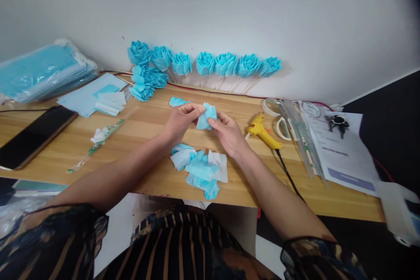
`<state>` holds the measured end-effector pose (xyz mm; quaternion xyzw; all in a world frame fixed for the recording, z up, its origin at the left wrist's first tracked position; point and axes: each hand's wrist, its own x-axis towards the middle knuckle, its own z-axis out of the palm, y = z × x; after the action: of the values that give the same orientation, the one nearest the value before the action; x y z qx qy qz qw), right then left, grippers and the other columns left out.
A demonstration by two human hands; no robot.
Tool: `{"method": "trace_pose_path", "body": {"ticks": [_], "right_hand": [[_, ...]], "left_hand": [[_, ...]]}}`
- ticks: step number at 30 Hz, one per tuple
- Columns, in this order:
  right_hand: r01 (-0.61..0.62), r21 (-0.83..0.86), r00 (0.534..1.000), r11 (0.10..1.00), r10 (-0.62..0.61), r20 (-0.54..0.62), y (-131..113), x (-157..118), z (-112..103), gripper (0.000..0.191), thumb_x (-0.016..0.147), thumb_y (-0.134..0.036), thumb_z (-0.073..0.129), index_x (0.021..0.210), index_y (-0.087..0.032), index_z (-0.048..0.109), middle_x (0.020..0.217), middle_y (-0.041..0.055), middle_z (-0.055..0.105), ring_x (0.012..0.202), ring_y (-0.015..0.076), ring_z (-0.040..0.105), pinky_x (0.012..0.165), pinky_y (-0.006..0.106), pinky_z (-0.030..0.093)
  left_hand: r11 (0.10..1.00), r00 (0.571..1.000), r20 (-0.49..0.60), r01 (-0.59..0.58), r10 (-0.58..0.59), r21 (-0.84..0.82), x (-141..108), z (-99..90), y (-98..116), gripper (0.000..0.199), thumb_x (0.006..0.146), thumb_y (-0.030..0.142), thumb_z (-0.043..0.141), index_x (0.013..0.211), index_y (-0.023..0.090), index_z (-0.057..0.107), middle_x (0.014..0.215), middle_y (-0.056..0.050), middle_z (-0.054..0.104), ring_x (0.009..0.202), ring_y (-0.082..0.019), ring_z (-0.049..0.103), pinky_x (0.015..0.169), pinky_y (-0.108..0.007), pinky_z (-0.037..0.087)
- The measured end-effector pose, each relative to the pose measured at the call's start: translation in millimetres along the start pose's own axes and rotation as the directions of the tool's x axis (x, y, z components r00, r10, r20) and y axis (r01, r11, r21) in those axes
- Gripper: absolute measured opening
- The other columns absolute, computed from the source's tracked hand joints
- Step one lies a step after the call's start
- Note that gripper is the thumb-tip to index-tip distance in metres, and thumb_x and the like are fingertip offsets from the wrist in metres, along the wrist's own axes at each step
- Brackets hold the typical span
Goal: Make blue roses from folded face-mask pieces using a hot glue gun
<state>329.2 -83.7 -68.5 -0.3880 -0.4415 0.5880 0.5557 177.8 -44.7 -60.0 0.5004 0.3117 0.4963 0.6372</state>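
Between my two hands, over the middle of the wooden table, is a small light-blue fabric petal (206,117). My left hand (184,119) pinches its upper left side between thumb and fingers. On its right edge the thumb of my right hand (227,130) presses, with the fingers curled behind. Just behind my left hand a flat blue fabric piece (177,101) lies on the table. Closer to me, below both hands, is a loose pile of blue and white cut fabric pieces (201,168).
Several blue fabric flowers (226,64) on sticks lean against the wall. A yellow glue gun (262,131), tape roll (271,106), scissors (282,129), papers (344,153) and keys (337,122) are at right. At left are a phone (36,135), blue sheets (90,95) and a bagged mask stack (42,70).
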Motion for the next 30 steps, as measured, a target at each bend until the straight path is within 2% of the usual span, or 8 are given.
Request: {"method": "trace_pose_path", "body": {"ticks": [5, 10, 15, 17, 21, 25, 27, 30], "right_hand": [[-0.022, -0.013, 1.0, 1.0, 0.022, -0.019, -1, 1, -4, 0.027, 0.067, -0.04, 0.083, 0.085, -0.023, 0.072, 0.085, -0.0019, 0.074, 0.083, 0.0161, 0.066, 0.088, 0.033, 0.05], [-0.042, 0.066, 0.995, 0.997, 0.048, -0.093, -3, 1, -5, 0.029, 0.063, -0.038, 0.084, 0.084, -0.023, 0.07, 0.077, -0.0033, 0.07, 0.074, 0.0143, 0.061, 0.076, 0.03, 0.051], [0.02, 0.092, 0.987, 0.996, -0.005, -0.162, -5, 3, -6, 0.029, 0.062, -0.035, 0.084, 0.083, -0.022, 0.068, 0.077, -0.0042, 0.067, 0.073, 0.0122, 0.058, 0.069, 0.026, 0.048], [0.075, 0.038, 0.977, 0.996, -0.066, -0.201, -5, 3, -6, 0.03, 0.063, -0.036, 0.084, 0.085, -0.023, 0.068, 0.078, -0.0041, 0.067, 0.073, 0.0125, 0.057, 0.069, 0.026, 0.048], [0.183, -0.148, 0.952, 0.972, -0.213, -0.221, -2, 3, -7, 0.028, 0.07, -0.037, 0.079, 0.092, -0.024, 0.068, 0.084, -0.0027, 0.068, 0.078, 0.0137, 0.058, 0.074, 0.027, 0.048], [0.238, -0.388, 0.945, 0.89, -0.305, -0.121, 1, 1, -7, 0.018, 0.078, -0.034, 0.073, 0.093, -0.025, 0.069, 0.075, -0.0046, 0.062, 0.07, 0.0119, 0.055, 0.07, 0.027, 0.046], [0.265, -0.495, 0.938, 0.827, -0.341, -0.068, 1, 0, -7, 0.017, 0.079, -0.032, 0.072, 0.094, -0.025, 0.071, 0.072, -0.0048, 0.06, 0.068, 0.012, 0.054, 0.071, 0.028, 0.046], [0.296, -0.575, 0.937, 0.763, -0.349, 0.018, -4, -4, -6, 0.021, 0.083, -0.031, 0.068, 0.103, -0.026, 0.073, 0.081, -0.0023, 0.067, 0.076, 0.0142, 0.06, 0.078, 0.031, 0.047]], "left_hand": [[1.0, 1.0, -0.024, -0.002, 0.003, 0.013, 3, -5.2, -3, 0.03, 0.074, 0.044, 0.08, 0.07, 0.016, 0.067, 0.062, 0.002, 0.059, 0.058, -0.01, 0.052, 0.06, -0.025, 0.043], [1.0, 0.999, -0.032, -0.006, 0.006, -0.011, 8, -10.5, -6, 0.033, 0.074, 0.045, 0.08, 0.07, 0.016, 0.065, 0.06, 0.003, 0.057, 0.056, -0.01, 0.052, 0.059, -0.025, 0.044], [0.997, 0.99, -0.139, 0.016, -0.026, -0.076, 6, -9.4, 0, 0.024, 0.08, 0.033, 0.074, 0.097, 0.018, 0.067, 0.069, 0.004, 0.061, 0.054, -0.006, 0.053, 0.055, -0.022, 0.04], [0.997, 0.987, -0.162, -0.002, -0.01, -0.071, 4, -7.6, 2, 0.021, 0.081, 0.032, 0.072, 0.095, 0.017, 0.066, 0.069, 0.004, 0.061, 0.053, -0.006, 0.053, 0.053, -0.021, 0.04], [1.0, 0.999, -0.035, 0.017, -0.016, 0.021, 0, -1.5, 4, 0.026, 0.082, 0.04, 0.071, 0.084, 0.015, 0.069, 0.073, -0.002, 0.068, 0.062, -0.011, 0.061, 0.058, -0.023, 0.045], [0.994, 0.994, 0.06, 0.097, -0.094, -0.052, -2, 2.7, 1, 0.039, 0.07, 0.035, 0.083, 0.102, 0.017, 0.072, 0.098, -0.006, 0.074, 0.086, -0.016, 0.068, 0.074, -0.027, 0.051], [0.98, 0.986, 0.085, 0.153, -0.143, -0.13, 0, 2.0, -1, 0.045, 0.064, 0.03, 0.088, 0.105, 0.018, 0.071, 0.1, -0.006, 0.074, 0.089, -0.017, 0.068, 0.08, -0.029, 0.052], [0.954, 0.979, 0.084, 0.202, -0.187, -0.223, 2, -2.2, -4, 0.049, 0.061, 0.026, 0.09, 0.105, 0.017, 0.07, 0.095, -0.005, 0.074, 0.085, -0.017, 0.07, 0.083, -0.031, 0.053]]}}
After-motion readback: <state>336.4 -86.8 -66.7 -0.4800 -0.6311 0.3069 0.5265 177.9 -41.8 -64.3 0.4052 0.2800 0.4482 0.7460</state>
